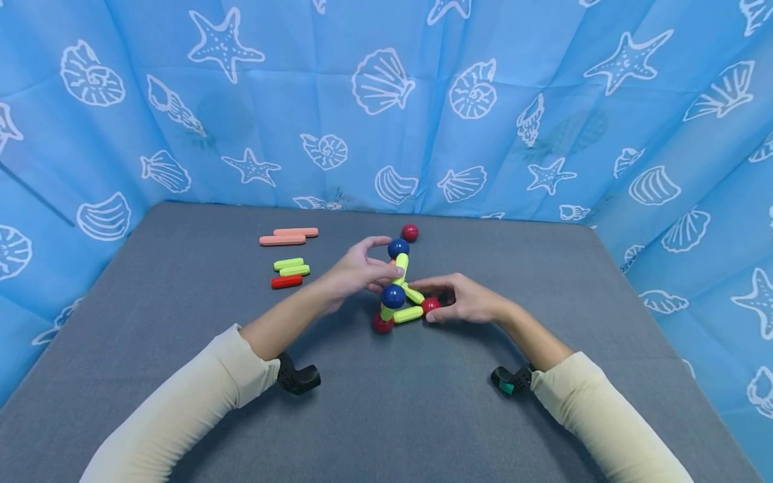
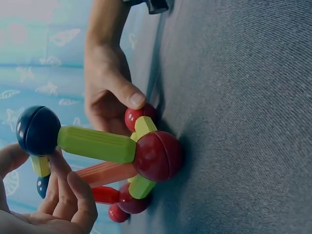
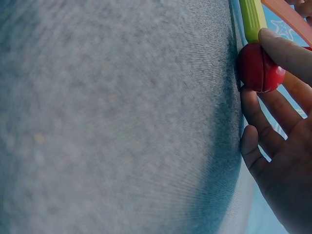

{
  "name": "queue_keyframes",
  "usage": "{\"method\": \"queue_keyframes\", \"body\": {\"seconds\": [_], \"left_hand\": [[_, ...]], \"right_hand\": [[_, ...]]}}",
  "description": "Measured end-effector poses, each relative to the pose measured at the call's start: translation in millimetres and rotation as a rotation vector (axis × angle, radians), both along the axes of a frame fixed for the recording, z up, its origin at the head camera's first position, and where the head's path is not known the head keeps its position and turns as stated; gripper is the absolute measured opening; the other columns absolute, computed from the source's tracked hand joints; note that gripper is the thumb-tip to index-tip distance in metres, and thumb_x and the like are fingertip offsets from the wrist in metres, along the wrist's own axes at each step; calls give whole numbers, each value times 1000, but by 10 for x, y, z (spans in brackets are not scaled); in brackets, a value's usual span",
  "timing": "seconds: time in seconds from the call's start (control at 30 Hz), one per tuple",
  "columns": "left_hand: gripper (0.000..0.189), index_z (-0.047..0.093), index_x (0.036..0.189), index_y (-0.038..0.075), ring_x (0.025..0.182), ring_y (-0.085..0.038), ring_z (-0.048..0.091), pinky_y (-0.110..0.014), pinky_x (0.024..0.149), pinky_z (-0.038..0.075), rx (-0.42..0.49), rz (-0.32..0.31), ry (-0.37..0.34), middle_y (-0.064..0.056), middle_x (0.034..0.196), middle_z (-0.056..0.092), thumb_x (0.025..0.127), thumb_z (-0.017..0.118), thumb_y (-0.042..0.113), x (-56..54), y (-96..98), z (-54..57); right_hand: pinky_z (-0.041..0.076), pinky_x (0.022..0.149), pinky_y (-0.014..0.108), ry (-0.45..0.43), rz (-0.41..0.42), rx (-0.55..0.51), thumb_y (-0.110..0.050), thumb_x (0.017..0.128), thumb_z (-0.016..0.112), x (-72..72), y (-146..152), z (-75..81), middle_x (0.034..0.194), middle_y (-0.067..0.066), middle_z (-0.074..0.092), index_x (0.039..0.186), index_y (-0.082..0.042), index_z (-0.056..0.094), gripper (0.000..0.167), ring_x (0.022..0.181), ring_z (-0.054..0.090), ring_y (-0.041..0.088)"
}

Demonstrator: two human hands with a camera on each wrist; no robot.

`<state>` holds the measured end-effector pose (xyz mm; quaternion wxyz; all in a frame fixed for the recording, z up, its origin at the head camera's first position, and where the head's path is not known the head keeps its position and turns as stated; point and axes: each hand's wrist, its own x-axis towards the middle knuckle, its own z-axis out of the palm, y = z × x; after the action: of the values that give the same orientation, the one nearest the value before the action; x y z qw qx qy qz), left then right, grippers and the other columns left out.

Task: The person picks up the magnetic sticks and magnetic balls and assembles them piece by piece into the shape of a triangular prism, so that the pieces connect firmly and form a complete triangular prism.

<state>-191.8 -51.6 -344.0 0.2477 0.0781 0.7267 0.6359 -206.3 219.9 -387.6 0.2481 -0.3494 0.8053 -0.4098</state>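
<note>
A frame of magnetic balls and rods stands on the grey table. My left hand [image 1: 357, 270] pinches its upper yellow-green rod [image 1: 402, 263], which links the front blue ball [image 1: 393, 296] and the back blue ball [image 1: 398, 247]. Below the front blue ball, an upright yellow-green rod [image 2: 97, 144] meets a red ball [image 2: 158, 156] at the base. My right hand [image 1: 468, 298] grips another red base ball [image 1: 431, 306] between thumb and fingers. A short yellow-green rod [image 1: 408, 314] joins these two red balls. Behind the upright, a peach rod [image 2: 107, 172] and a red rod [image 2: 105, 195] are partly hidden by my left fingers.
One loose red ball [image 1: 410, 233] lies behind the frame. Left of my left hand lie peach rods [image 1: 282, 240], yellow-green rods [image 1: 288, 264] and a red rod [image 1: 286, 282]. A blue shell-print curtain [image 1: 386, 134] hangs along the back and sides of the table [image 1: 398, 416].
</note>
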Motion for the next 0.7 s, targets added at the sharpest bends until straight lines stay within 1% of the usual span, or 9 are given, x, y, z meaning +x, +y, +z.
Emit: {"method": "queue_keyframes", "body": {"seconds": [0.1, 0.23, 0.33, 0.4, 0.47, 0.53, 0.6, 0.67, 0.7], "left_hand": [[67, 34, 150, 20, 104, -25, 67, -46, 98, 49, -8, 6, -4, -12, 124, 66, 93, 70, 27, 0, -15, -16], [67, 35, 150, 20, 106, -26, 67, -48, 99, 48, -6, -10, 4, -11, 124, 67, 94, 69, 29, -11, -35, -50], [63, 35, 150, 20, 106, -26, 67, -50, 100, 47, 9, -31, 29, -11, 123, 68, 96, 66, 32, -12, -58, -84], [55, 38, 149, 18, 102, -26, 67, -49, 98, 49, 4, -35, 71, -11, 116, 69, 99, 60, 29, -6, -81, -126], [48, 40, 147, 14, 97, -26, 66, -46, 93, 51, -32, -54, 126, -11, 111, 68, 102, 53, 23, 4, -122, -183], [48, 40, 147, 11, 95, -28, 64, -43, 86, 53, -97, -106, 188, -13, 111, 65, 100, 51, 15, 43, -171, -236], [54, 38, 148, 10, 95, -26, 62, -39, 83, 53, -187, -175, 247, -12, 117, 61, 97, 55, 11, 95, -208, -283], [65, 34, 150, 12, 98, -24, 60, -35, 80, 52, -270, -242, 300, -10, 125, 57, 93, 66, 17, 159, -218, -317], [71, 33, 151, 13, 98, -23, 59, -35, 80, 52, -307, -262, 320, -8, 126, 56, 91, 70, 22, 189, -208, -330]], "right_hand": [[47, 93, 42, 2, 5, -4, -13, 92, 70, 3, 3, 1, 140, 10, 56, 146, -5, 48, 59, 110, 55, 26], [48, 91, 40, 9, 7, -6, -13, 92, 70, 2, 11, 3, 138, 11, 57, 146, -4, 48, 59, 109, 56, 26], [48, 91, 40, 6, 4, 0, -13, 92, 70, -4, 16, -3, 137, 10, 57, 146, -5, 48, 59, 108, 55, 26], [48, 92, 40, 1, 0, 5, -13, 92, 70, -8, 15, -10, 138, 9, 57, 146, -5, 48, 59, 109, 56, 25], [47, 93, 42, -1, 3, 0, -13, 92, 70, -7, 14, -8, 138, 10, 57, 146, -4, 48, 59, 110, 56, 26], [47, 94, 43, -5, 4, 0, -13, 92, 70, -9, 9, -6, 138, 11, 57, 146, -4, 47, 59, 110, 56, 26], [47, 94, 44, -3, 3, 2, -13, 92, 71, -7, 1, 2, 137, 10, 57, 146, -4, 48, 60, 110, 56, 26], [48, 94, 43, -1, -4, 11, -13, 91, 71, -7, -6, 6, 137, 10, 57, 146, -5, 49, 59, 108, 55, 26], [48, 93, 43, 0, -7, 16, -14, 91, 72, -7, -10, 6, 137, 9, 58, 145, -5, 49, 59, 108, 55, 26]]}}
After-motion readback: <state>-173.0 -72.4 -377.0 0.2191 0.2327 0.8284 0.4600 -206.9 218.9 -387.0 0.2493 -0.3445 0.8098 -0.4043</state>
